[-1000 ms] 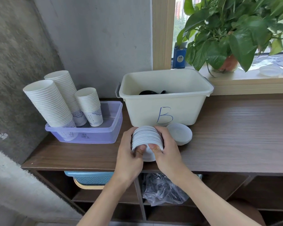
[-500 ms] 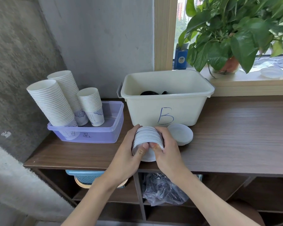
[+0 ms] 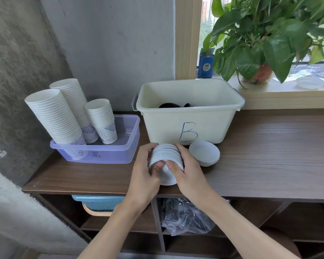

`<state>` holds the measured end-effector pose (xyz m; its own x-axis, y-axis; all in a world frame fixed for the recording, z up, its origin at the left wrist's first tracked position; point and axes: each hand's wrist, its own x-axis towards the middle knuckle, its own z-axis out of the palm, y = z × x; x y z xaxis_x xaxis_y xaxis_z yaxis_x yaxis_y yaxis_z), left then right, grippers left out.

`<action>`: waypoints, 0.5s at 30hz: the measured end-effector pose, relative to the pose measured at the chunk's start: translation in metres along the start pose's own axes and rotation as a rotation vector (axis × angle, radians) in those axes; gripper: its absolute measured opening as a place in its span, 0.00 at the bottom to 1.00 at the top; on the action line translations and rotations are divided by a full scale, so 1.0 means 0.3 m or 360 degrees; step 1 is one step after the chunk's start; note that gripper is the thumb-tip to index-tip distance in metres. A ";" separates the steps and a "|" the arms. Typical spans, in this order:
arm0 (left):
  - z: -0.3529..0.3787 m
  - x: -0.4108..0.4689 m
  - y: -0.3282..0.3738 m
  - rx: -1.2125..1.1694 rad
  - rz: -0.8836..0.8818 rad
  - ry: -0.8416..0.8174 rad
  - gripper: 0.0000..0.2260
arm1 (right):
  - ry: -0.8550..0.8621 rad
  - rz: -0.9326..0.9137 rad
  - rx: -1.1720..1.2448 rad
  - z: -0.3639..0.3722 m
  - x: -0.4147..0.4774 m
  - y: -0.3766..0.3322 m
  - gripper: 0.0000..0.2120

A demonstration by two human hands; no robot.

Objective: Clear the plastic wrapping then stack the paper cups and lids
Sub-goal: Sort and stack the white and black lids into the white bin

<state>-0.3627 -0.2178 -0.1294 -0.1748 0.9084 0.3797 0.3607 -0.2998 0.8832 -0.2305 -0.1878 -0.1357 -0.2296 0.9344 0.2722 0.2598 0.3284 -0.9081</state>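
Both hands are wrapped round a stack of white lids (image 3: 166, 153) turned on its side, near the front edge of the wooden counter (image 3: 269, 146). The left hand (image 3: 143, 173) cups the stack's 9 o'clock side and the right hand (image 3: 190, 174) its 3 o'clock side. Both thumbs press on the front lid, and the fingers curl round the back, out of sight. Whether the stack rests on the counter or is lifted just clear of it cannot be told.

At 2 o'clock from the stack, just beside the right hand, a smaller pile of white lids (image 3: 204, 153) lies flat. At 12 o'clock stands a cream bin (image 3: 209, 126) marked with a blue B. Only a dark sliver of black lids (image 3: 168, 105) shows over its rim, too little to count.

At 10 o'clock a clear purple tub (image 3: 128, 146) holds three leaning stacks of paper cups (image 3: 54, 116). The tub wall blurs their bases.

At 6 o'clock, on the shelf under the counter, crumpled plastic wrapping (image 3: 185, 219) lies partly behind the right forearm. At 7 o'clock a blue basket (image 3: 99, 201) is half hidden by the counter edge. At 1 o'clock a potted plant (image 3: 260, 38) on the sill is cut off by the picture's top and right edges.
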 end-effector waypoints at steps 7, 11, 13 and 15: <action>-0.042 0.011 -0.023 0.0124 -0.0030 -0.0335 0.23 | 0.0140 -0.0051 -0.0062 0.015 -0.010 0.001 0.24; -0.031 0.010 -0.018 0.0040 -0.0080 -0.0240 0.20 | 0.0154 -0.0105 -0.0100 0.025 -0.011 -0.002 0.22; -0.016 0.005 -0.021 0.0046 -0.0079 -0.0179 0.19 | 0.0165 -0.0112 -0.0096 0.023 -0.007 0.001 0.19; 0.001 0.000 -0.027 0.0052 -0.0100 -0.0140 0.21 | 0.0168 -0.0101 -0.0095 0.021 -0.004 -0.001 0.17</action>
<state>-0.3655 -0.2153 -0.1367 -0.1179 0.9476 0.2968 0.3816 -0.2327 0.8945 -0.2362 -0.1900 -0.1376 -0.1481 0.9198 0.3634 0.3040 0.3920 -0.8683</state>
